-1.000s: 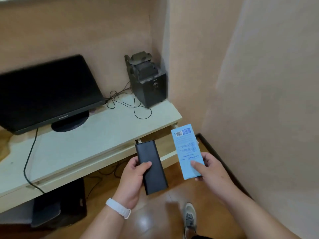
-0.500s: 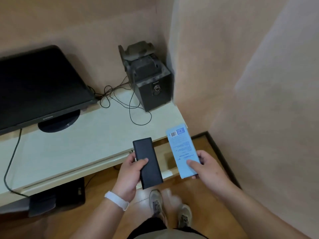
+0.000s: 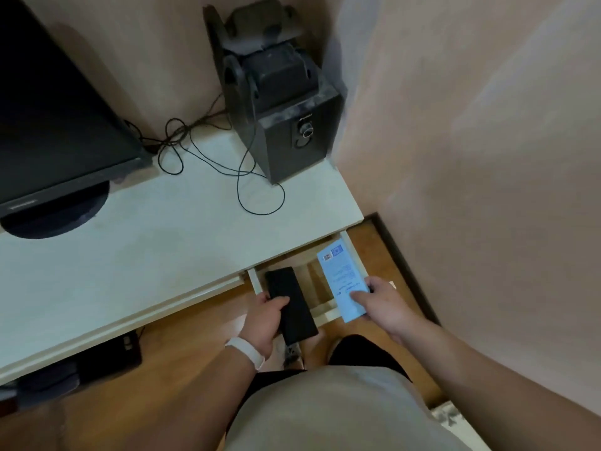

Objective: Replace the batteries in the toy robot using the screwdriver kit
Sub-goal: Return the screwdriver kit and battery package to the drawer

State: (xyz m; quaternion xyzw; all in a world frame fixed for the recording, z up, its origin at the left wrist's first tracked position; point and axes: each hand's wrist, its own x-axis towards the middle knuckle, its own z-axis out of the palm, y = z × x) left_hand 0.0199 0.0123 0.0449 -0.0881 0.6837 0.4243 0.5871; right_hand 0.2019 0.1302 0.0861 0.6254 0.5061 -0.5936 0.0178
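Observation:
My left hand (image 3: 265,317) grips a flat black rectangular case (image 3: 289,304), thumb across its top, just in front of the desk's front edge. My right hand (image 3: 382,302) holds a light blue rectangular box (image 3: 341,278) with a barcode and small print facing up, thumb on its face. Both items hang side by side, apart from each other, over the low shelf under the desk's right end. No toy robot shows in this view.
The white desk (image 3: 156,252) carries a black monitor (image 3: 55,125) at left, a black speaker (image 3: 286,115) in the back corner and loose black cables (image 3: 227,167). A wall closes in on the right. A dark box (image 3: 107,354) sits under the desk on the wooden floor.
I have stepped closer to the desk and the view has tilted down. Both hands keep their items and now sit right at the desk's front edge.

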